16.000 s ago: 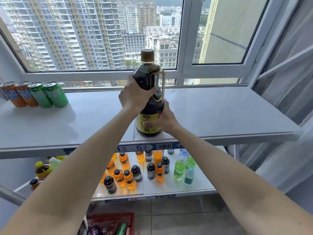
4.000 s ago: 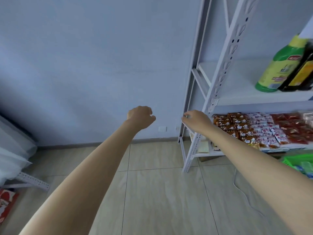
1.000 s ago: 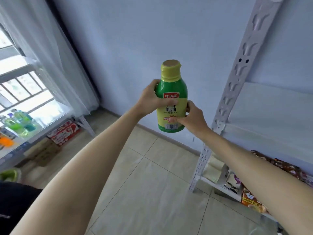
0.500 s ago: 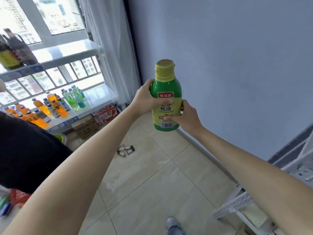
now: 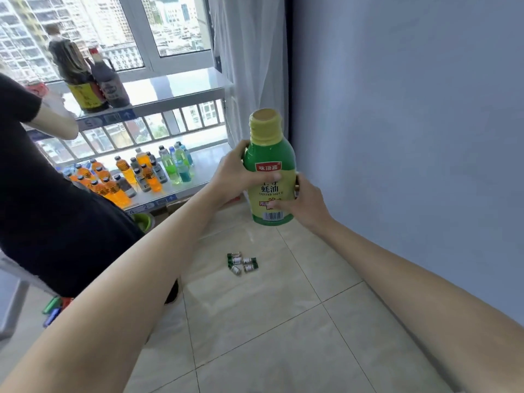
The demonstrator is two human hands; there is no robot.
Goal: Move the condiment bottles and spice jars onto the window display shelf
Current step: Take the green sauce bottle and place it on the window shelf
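I hold a green oyster sauce bottle (image 5: pixel 270 163) with a yellow cap upright in front of me, above the floor. My left hand (image 5: pixel 234 173) grips its upper left side and my right hand (image 5: pixel 303 204) grips its lower right side. The window display shelf (image 5: pixel 181 86) is ahead at the upper left. Two dark sauce bottles (image 5: pixel 85 75) stand on its top board near the left.
A person in a black top (image 5: pixel 48 211) stands at the left, partly in front of the shelf. Several drink bottles (image 5: pixel 141 171) fill the lower shelf board. Several small vials (image 5: pixel 242 262) lie on the tiled floor. A white curtain (image 5: pixel 255 58) and a blue wall (image 5: pixel 411 137) are to the right.
I have kept turning left with the oyster sauce bottle in both hands. The window shelf has come closer and more to the centre, and the white rack has left the view.
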